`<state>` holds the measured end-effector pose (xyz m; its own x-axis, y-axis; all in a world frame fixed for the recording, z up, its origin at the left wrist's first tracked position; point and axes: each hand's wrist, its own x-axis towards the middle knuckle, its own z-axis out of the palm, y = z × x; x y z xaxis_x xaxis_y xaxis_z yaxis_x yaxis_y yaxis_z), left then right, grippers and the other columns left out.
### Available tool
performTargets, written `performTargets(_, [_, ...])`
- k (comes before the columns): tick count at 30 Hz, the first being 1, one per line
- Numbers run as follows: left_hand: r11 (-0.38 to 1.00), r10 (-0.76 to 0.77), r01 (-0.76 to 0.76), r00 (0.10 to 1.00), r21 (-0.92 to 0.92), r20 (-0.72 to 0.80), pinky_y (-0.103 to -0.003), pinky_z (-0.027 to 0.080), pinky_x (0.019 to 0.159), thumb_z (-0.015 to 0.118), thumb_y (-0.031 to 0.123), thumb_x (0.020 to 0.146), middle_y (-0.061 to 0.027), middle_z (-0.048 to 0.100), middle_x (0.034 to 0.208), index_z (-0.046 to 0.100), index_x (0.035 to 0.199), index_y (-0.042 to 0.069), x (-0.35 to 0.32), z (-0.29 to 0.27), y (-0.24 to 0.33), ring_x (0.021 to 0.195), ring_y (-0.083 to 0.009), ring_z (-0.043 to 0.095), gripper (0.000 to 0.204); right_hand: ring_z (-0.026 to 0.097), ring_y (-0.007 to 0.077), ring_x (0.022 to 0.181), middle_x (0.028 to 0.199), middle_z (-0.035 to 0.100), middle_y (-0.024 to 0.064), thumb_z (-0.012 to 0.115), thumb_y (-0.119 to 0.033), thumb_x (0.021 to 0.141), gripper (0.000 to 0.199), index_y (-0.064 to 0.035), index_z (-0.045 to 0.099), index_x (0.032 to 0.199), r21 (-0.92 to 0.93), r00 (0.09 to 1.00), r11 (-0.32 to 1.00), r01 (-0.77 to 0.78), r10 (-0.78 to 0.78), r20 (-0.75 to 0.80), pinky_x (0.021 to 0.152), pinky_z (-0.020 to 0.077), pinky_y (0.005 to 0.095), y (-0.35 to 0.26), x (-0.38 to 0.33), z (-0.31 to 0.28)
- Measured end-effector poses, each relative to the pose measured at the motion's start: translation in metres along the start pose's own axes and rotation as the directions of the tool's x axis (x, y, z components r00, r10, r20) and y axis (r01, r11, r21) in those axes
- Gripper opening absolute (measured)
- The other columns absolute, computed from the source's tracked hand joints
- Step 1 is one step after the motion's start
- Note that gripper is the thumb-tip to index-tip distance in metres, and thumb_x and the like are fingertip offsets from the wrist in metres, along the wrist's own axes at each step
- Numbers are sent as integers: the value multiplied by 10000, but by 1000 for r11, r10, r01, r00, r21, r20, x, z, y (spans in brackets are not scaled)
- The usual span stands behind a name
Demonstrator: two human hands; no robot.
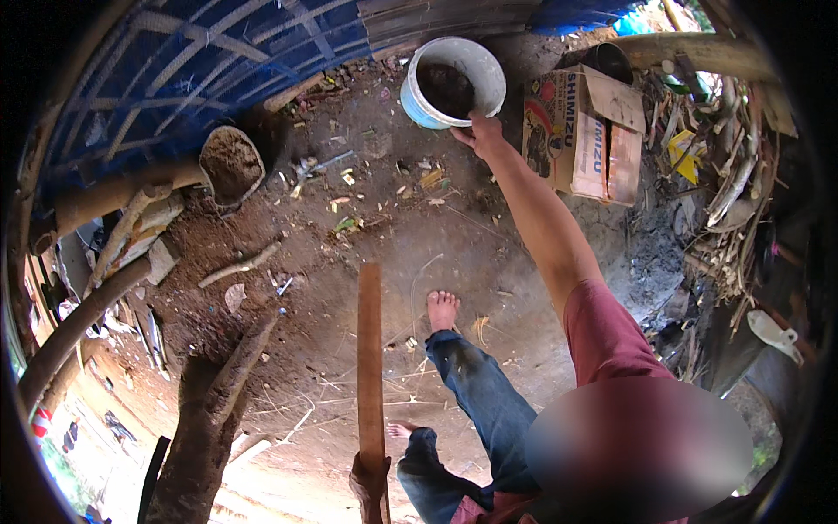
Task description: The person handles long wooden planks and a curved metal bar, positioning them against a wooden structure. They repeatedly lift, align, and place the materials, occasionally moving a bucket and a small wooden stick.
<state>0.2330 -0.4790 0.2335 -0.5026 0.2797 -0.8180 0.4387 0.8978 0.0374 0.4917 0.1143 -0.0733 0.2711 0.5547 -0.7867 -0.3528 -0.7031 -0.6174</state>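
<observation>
My right arm, in a red sleeve, stretches forward to a white bucket point(408, 99) with some light blue on its outside. My right hand point(482, 137) is closed on the bucket's near right rim, and the bucket tilts toward me. Dark brown matter point(447, 90), like soil, lies inside it. I cannot make out my left hand anywhere. My bare foot point(443, 307) and jeans point(476, 371) show lower down, on the dirt floor point(375, 236). A blurred patch covers part of the lower right.
A cardboard box point(587, 144) stands right of the bucket, near piled firewood point(738, 166). At left are a soil-filled container point(232, 166), a stick point(240, 265) and a thick log point(201, 437). An upright plank point(370, 367) rises near me. Blue sheeting point(201, 79) lines the far side.
</observation>
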Motion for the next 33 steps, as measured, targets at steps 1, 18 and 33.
performTargets(1, [999, -7, 8, 1000, -51, 14, -354, 489, 637, 801, 348, 609, -115, 649, 805, 592, 984, 44, 3, 8, -6, 724, -224, 621, 526, 611, 301, 815, 1054, 541, 184, 528, -65, 849, 296, 37, 466, 1120, -26, 1000, 999, 26, -26, 7, 634, 607, 390, 2, -3, -4])
performTargets(18, [777, -136, 182, 983, -602, 122, -284, 452, 624, 727, 363, 738, -66, 603, 783, 557, 968, -7, -85, 18, -84, 708, -122, 539, 468, 630, 240, 830, 1003, 595, 149, 488, -50, 796, 352, 46, 486, 1134, -444, 805, 739, 506, -221, 550, 562, 575, 312, 51, -294, -24])
performTargets(33, [401, -282, 321, 934, -858, 217, -326, 481, 707, 690, 426, 719, -131, 640, 834, 591, 1037, -32, -247, 141, -366, 772, -183, 603, 566, 618, 301, 839, 1039, 526, 188, 525, -45, 762, 378, 64, 424, 1110, -780, 793, 541, 314, 302, 529, 569, 583, 374, 238, -613, -114])
